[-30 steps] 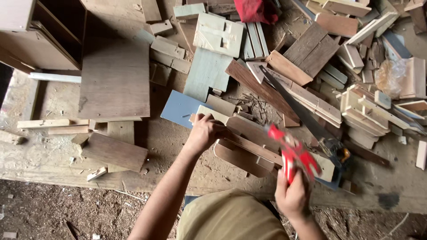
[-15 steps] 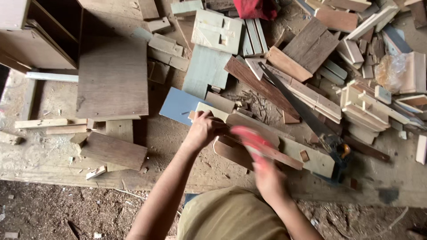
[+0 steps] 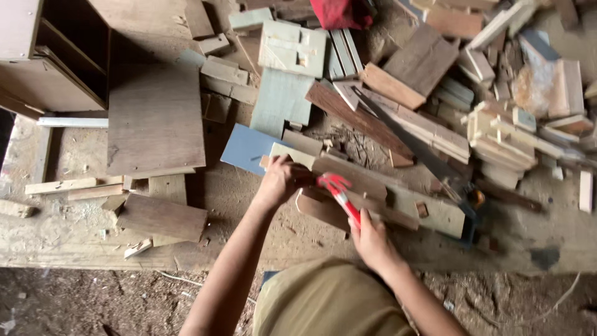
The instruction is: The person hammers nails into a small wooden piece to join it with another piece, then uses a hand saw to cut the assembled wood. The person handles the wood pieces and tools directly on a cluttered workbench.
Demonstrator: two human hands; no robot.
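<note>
My right hand (image 3: 370, 238) grips the handle of a red hammer (image 3: 337, 191), its head down against a long brown wood strip (image 3: 367, 185) on the workbench. My left hand (image 3: 281, 179) rests just left of the hammer head, fingers pinched at the strip's left end; what they pinch is too small to tell. A curved brown wood piece (image 3: 320, 210) lies under the strip, between my two hands. A blue board (image 3: 247, 148) lies just beyond my left hand.
Wood offcuts are heaped across the back and right of the bench (image 3: 74, 242). A large brown panel (image 3: 155, 121) lies at the left, a wooden cabinet (image 3: 43, 56) at the far left, a red cloth (image 3: 339, 12) at the top. Dirt floor runs below.
My right hand swung the red hammer from raised at the right down and leftward onto the wood strip beside my left hand. My left hand stayed in place.
</note>
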